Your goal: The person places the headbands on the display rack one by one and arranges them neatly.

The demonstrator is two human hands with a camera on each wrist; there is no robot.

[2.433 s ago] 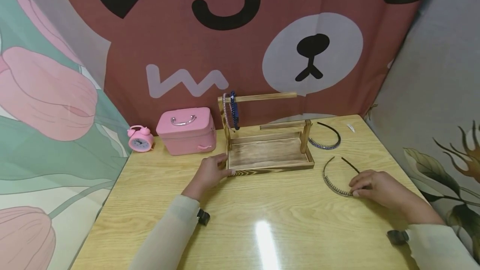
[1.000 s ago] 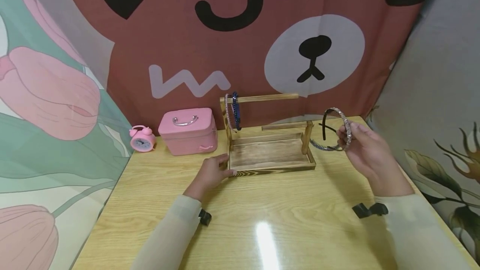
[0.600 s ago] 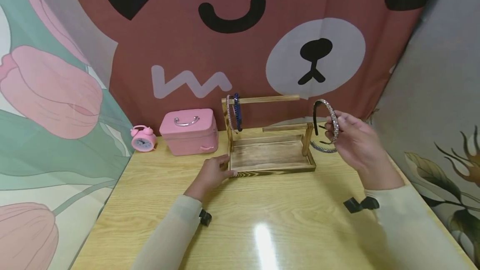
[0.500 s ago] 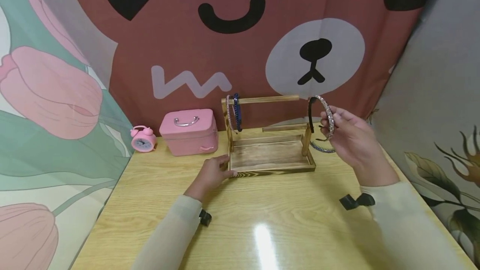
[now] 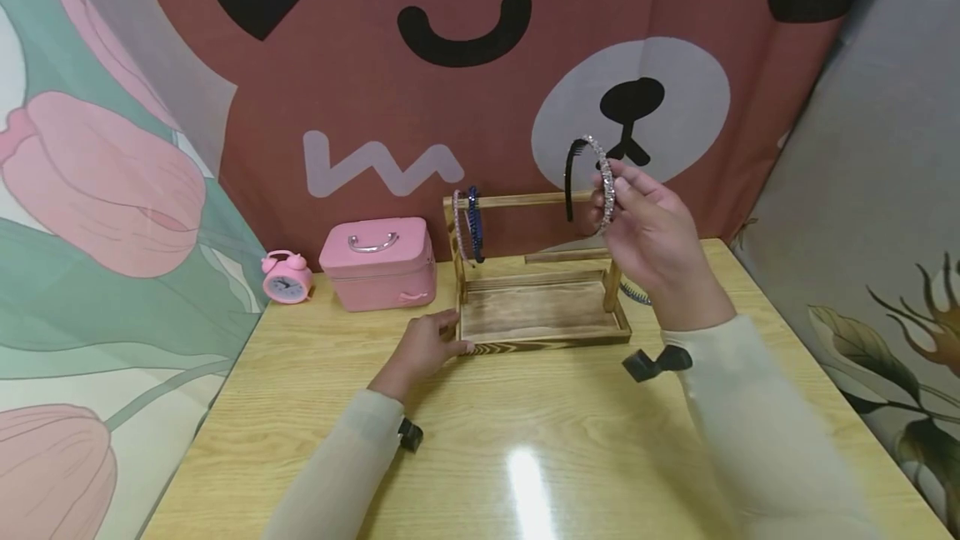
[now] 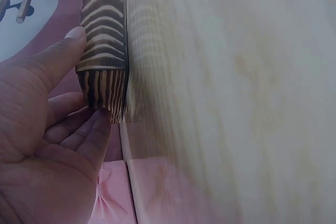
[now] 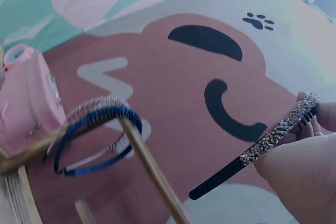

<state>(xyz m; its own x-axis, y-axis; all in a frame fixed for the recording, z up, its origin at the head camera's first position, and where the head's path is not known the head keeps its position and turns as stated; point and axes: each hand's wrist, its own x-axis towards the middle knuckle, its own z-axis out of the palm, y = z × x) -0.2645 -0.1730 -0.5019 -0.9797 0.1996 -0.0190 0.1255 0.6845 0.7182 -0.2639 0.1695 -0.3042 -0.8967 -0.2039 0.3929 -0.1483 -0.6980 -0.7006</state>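
A headband [image 5: 608,182] covered in glittery silver stones, with black toothed ends, is pinched by my right hand [image 5: 651,232]. It is raised beside the free end of the upper bar of a wooden stand [image 5: 540,344]. My left hand [image 5: 423,348] grips the stand's front left corner, thumb on the front face and fingers round the end, as the left wrist view shows. Two headbands, one pink [image 7: 105,103] and one blue [image 7: 97,169], hang on the upper bar near the upright. The right hand hides part of the stand's right upright.
A pink case [image 5: 378,265] with a metal handle and a pink alarm clock [image 5: 287,277] stand left of the stand. Another headband [image 5: 636,294] lies behind its right end, mostly hidden by my hand. A patterned curtain [image 5: 360,107] hangs behind the table.
My right hand picked the glittery headband up off the table at the right, turned it upright and carried it left and up to the upper bar. The left hand stayed on the stand.
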